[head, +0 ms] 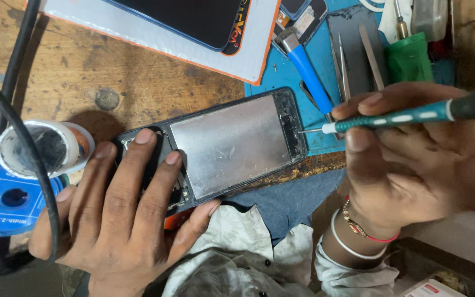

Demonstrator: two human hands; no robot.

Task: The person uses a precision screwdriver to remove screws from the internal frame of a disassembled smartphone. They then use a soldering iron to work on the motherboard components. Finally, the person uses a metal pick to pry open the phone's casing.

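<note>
Head view: left hand point(119, 212) pins the opened phone point(221, 146) flat, fingers spread, while right hand point(413, 151) pinches a screwdriver point(397, 116), tip at the phone's 3 o'clock edge, back cover already off.

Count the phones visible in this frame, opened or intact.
2. The opened phone lies mid-table under the left hand, with the screwdriver in the right hand at its edge. An intact dark phone lies top centre. Others may be hidden.

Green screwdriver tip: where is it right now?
In the head view, the right hand holds the green screwdriver, its tip at the opened phone's right end, above the blue mat.
</note>
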